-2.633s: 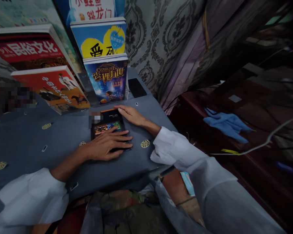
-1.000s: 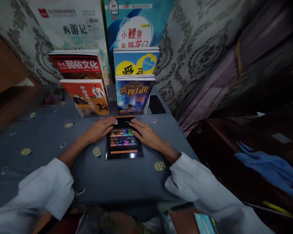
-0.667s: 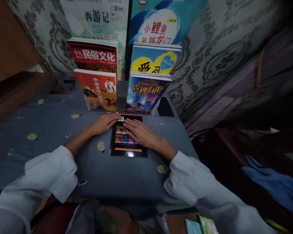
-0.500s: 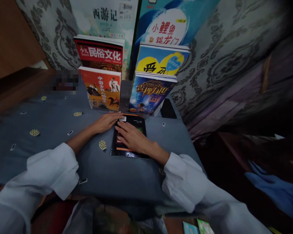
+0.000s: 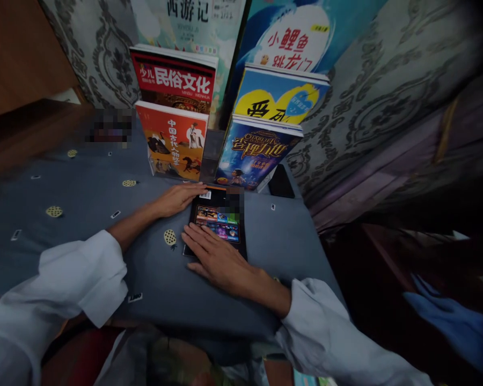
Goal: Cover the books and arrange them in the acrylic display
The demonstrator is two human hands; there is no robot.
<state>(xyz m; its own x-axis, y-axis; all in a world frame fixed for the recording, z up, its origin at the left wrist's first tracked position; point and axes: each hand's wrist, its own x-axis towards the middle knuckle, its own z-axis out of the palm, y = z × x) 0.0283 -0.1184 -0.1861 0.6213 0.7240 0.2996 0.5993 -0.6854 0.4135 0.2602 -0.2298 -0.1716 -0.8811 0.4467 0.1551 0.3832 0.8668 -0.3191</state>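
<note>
A black book with small coloured pictures on its cover lies flat on the blue-grey tablecloth. My left hand is stretched out flat, its fingertips at the book's upper left corner. Across the lower part of the cover lies my right hand, open, fingers extended and pointing left. It hides the book's bottom edge. Just beyond the book stand an orange book on the left and a dark blue book on the right.
Behind them stand a red book, a blue and yellow book and two large picture books, one pale green, one blue. A dark flat object lies right of the stand. Patterned curtain hangs behind.
My right hand has slid down the black book towards me, uncovering the coloured pictures on its cover. My left hand stays at the upper left corner. The view has shifted slightly.
</note>
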